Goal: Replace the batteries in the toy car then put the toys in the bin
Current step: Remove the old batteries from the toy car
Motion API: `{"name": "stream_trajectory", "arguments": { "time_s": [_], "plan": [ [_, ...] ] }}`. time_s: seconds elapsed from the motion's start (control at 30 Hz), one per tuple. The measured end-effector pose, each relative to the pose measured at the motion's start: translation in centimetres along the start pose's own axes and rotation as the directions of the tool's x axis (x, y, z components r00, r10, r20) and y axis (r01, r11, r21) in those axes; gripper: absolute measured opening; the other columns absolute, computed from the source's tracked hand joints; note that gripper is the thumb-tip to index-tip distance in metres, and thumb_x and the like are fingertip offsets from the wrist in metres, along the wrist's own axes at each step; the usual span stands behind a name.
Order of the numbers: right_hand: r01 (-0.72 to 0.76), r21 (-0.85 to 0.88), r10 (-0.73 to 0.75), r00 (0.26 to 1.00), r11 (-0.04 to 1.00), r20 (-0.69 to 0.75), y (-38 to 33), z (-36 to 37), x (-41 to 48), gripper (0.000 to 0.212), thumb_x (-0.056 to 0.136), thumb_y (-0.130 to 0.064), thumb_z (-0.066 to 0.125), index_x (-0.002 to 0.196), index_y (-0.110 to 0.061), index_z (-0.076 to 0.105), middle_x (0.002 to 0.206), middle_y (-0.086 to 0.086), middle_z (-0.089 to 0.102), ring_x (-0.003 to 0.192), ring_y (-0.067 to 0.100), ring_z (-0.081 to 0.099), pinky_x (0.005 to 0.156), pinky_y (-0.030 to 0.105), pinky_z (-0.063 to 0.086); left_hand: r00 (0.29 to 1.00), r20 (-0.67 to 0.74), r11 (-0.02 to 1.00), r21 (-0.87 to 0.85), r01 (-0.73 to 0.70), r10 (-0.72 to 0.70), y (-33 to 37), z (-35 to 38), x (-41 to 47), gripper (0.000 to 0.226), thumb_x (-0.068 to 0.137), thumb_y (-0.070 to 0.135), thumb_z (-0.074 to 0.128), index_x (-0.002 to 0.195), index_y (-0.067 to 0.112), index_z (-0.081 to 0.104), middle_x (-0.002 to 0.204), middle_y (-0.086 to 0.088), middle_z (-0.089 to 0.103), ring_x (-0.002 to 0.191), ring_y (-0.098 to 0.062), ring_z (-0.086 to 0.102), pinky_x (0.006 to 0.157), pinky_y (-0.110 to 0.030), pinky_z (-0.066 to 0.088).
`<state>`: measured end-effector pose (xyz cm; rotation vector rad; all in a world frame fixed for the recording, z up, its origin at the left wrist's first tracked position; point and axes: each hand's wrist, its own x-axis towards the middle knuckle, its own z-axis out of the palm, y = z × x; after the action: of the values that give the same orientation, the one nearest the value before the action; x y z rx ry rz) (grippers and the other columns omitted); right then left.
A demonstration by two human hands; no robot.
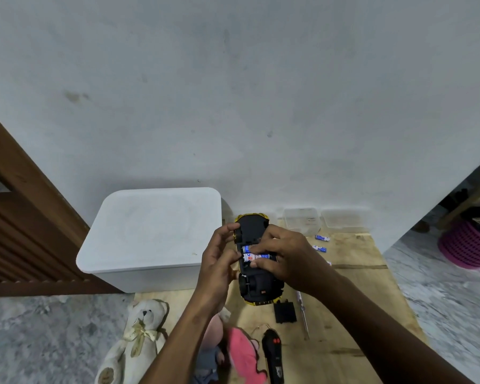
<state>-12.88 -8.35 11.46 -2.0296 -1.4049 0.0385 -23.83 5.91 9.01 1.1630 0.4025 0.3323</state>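
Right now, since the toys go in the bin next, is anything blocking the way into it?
Yes. The white lid sits closed on the bin, left of the toy car; it would need lifting off first.

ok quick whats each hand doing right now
Left hand: grips the toy car.
Right hand: pinches a battery in its compartment.

Dim, soft even light; edges warped, blurred.
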Motion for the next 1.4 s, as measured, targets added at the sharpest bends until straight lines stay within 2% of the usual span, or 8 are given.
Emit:
{"name": "stream_trajectory", "arguments": {
  "time_s": [0.4,0.6,0.67,0.73,0.83,1.0,1.1,1.4],
  "plan": [
    [-0.021,0.008,0.022,0.996,1.0,-0.083,-0.5,0.6,0.1,0.024,0.09,-0.034,0.064,0.108,-0.019,0.07,0.102,-0.009,0.059,0.086,0.004,0.057,0.07,0.019,0.052,0.999,0.02,1.0,0.002,-0.028,0.028,0.9,-0.2,0.3,0.054,0.075,0.008,0.049,0.124,0.03,0.061,0.129,-0.007,0.062,0.103,-0.026,0.062,0.057,-0.031,0.051],
    [-0.105,0.128,0.122,0.984,0.986,-0.129,-1.2,0.2,-0.1,0.018,0.087,-0.036,0.064,0.1,-0.024,0.066,0.1,-0.013,0.063,0.09,0.006,0.062,0.073,0.027,0.056,1.0,-0.01,0.999,0.03,-0.026,0.026,0.7,-0.4,0.6,0.053,0.077,0.012,0.053,0.125,0.033,0.061,0.132,-0.003,0.061,0.122,-0.035,0.057,0.066,-0.039,0.054],
    [-0.174,0.269,0.23,0.954,0.947,-0.193,-1.8,-0.2,-0.2,0.012,0.089,-0.023,0.069,0.099,-0.025,0.064,0.094,-0.011,0.067,0.085,0.004,0.064,0.07,0.018,0.053,1.0,-0.016,0.999,0.029,-0.025,0.025,0.7,-0.5,0.6,0.052,0.077,0.012,0.053,0.123,0.034,0.062,0.131,-0.003,0.062,0.118,-0.033,0.06,0.068,-0.042,0.054],
    [-0.24,0.546,0.399,0.897,0.803,-0.192,-2.4,-0.5,-0.2,0.022,0.095,-0.01,0.064,0.113,-0.023,0.062,0.084,-0.011,0.063,0.062,0.002,0.057,0.055,0.013,0.043,1.0,-0.02,0.999,0.03,-0.023,0.024,0.8,-0.5,0.5,0.05,0.077,0.012,0.052,0.12,0.035,0.064,0.129,-0.003,0.063,0.111,-0.03,0.064,0.067,-0.04,0.054],
    [-0.255,0.877,0.563,0.826,0.407,-0.021,-2.9,-1.1,-0.3,0.038,0.103,-0.008,0.046,0.132,-0.031,0.056,0.076,-0.001,0.051,0.053,0.009,0.04,0.044,0.025,0.031,0.999,-0.022,0.999,0.037,-0.025,0.026,0.8,-0.5,0.4,0.05,0.076,0.012,0.052,0.119,0.034,0.064,0.128,-0.002,0.064,0.104,-0.021,0.066,0.063,-0.037,0.054],
    [-0.24,0.966,0.62,0.745,-0.095,0.247,-4.0,-2.0,0.1,0.024,0.097,-0.014,0.039,0.106,-0.009,0.061,0.073,0.007,0.052,0.054,0.015,0.047,0.043,0.024,0.04,0.999,-0.038,0.998,0.052,-0.026,0.028,0.8,-0.5,0.3,0.051,0.075,0.012,0.051,0.118,0.035,0.065,0.126,-0.002,0.064,0.102,-0.02,0.066,0.061,-0.034,0.054],
    [-0.283,0.946,0.652,0.69,-0.155,0.313,-4.1,-1.9,0.1,0.019,0.097,-0.021,0.045,0.084,-0.012,0.055,0.07,0.004,0.051,0.051,0.012,0.045,0.04,0.022,0.038,0.999,-0.043,0.998,0.051,-0.029,0.031,0.8,-0.4,0.2,0.051,0.074,0.012,0.052,0.117,0.034,0.065,0.125,-0.002,0.065,0.1,-0.018,0.066,0.06,-0.034,0.053],
    [-0.386,0.913,0.699,0.616,-0.134,0.363,-3.5,-1.7,-0.2,0.029,0.096,-0.022,0.043,0.067,-0.017,0.044,0.062,0.001,0.041,0.045,0.011,0.033,0.039,0.019,0.026,0.997,-0.058,0.998,0.056,-0.04,0.044,0.6,0.0,0.1,0.051,0.073,0.012,0.051,0.117,0.035,0.065,0.125,0.0,0.065,0.094,-0.013,0.067,0.061,-0.032,0.054]
  ]
}}
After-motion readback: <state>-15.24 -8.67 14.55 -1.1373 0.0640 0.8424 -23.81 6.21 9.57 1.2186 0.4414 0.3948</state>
